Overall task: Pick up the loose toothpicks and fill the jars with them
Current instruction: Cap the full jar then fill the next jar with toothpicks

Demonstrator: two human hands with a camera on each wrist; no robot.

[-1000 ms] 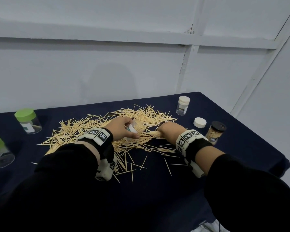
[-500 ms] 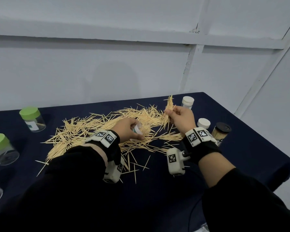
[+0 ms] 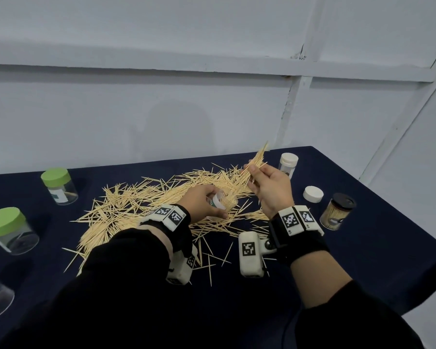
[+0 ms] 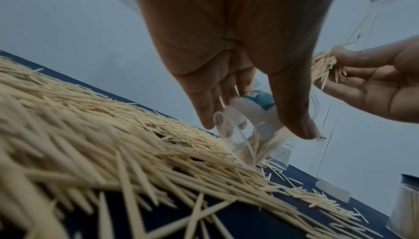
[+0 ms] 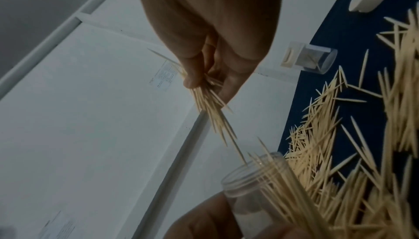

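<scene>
On the dark table (image 3: pixel 363 260) lies your big toothpick pile (image 3: pixel 141 207). Your left hand (image 3: pixel 199 202) grips a clear jar (image 3: pixel 223 201), maybe partly filled. Your right hand (image 3: pixel 269 190) pinches a light, stiff, pointy bunch (image 3: pixel 256 162); hold its middle.

A pale panelled wall (image 3: pixel 212 109) stands behind the dark-blue-clothed table (image 3: pixel 363 260).

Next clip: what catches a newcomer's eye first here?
The pile of toothpicks sprawled across the middle of the dark cloth. Above it the right hand pinches a raised bundle, while the left hand holds an open jar tilted on the pile. Green-lidded jars stand at far left.
</scene>
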